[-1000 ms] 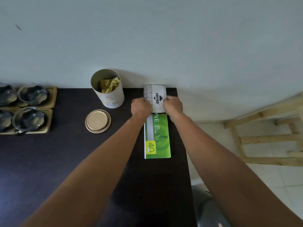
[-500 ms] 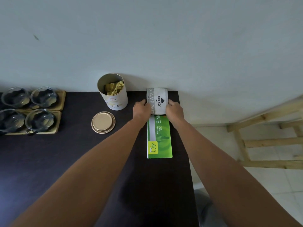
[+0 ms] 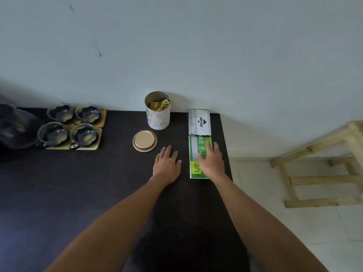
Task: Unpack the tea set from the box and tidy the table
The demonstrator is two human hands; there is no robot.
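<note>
On dark table [image 3: 78, 193], flat hands beside round gold lid [image 3: 145, 140].

The table [image 3: 59, 193] is near-black. At its far right corner lies a grey-and-white stamp-pad box [image 3: 199, 122] touching a green box [image 3: 196, 154] with a yellow patch. The white tin [image 3: 157, 114] holds olive-yellow packets, its lid [image 3: 145, 140] gold.

bench [image 3: 98, 193]: dark, against wall | on it: open tin [image 3: 157, 112]; gold lid [image 3: 145, 140]; stamp pad box [image 3: 199, 122]; green box [image 3: 196, 154]; wooden trays [image 3: 98, 134] with glass cups [image 3: 84, 134]; dark jug [image 3: 13, 128] far left
</note>
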